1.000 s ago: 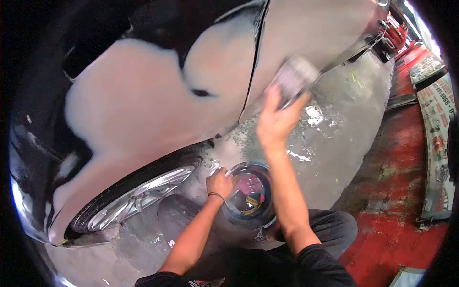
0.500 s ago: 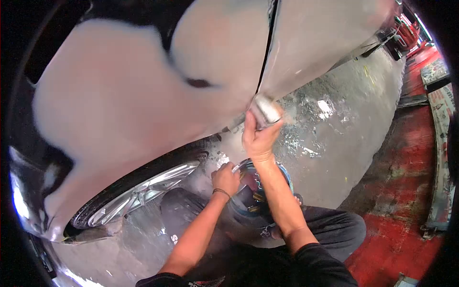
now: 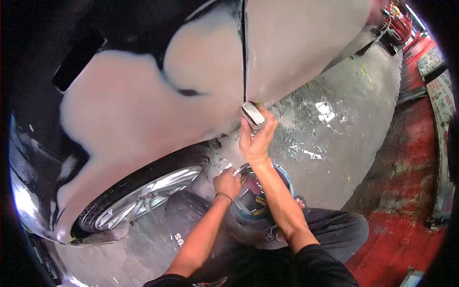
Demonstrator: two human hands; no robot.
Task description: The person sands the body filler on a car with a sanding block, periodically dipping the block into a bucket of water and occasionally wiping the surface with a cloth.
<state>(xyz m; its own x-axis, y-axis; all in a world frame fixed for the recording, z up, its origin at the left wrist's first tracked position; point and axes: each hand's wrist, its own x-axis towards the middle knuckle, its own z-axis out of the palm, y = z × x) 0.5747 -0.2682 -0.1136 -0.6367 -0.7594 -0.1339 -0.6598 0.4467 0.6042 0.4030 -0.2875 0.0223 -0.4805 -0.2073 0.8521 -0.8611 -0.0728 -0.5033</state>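
My right hand is closed around a small grey-white sanding block. The block is at the lower end of the dark panel gap, by the lower edge of a car body panel with matte pinkish-grey patches. Lower down, my left hand has its fingers curled over the left rim of a round bucket. Dark liquid and a yellowish piece show inside the bucket, which stands between my legs, partly behind my right forearm.
Left of the bucket is a car wheel with a silver rim. Wet grey floor spreads to the right, with puddles near the car. Beyond it lies a red floor area with a long, worn panel along its far side.
The view has shifted, so the car sits slightly differently in frame. My right hand has tilted the sanding block and moved slightly lower in view; my left hand stays at the bucket.
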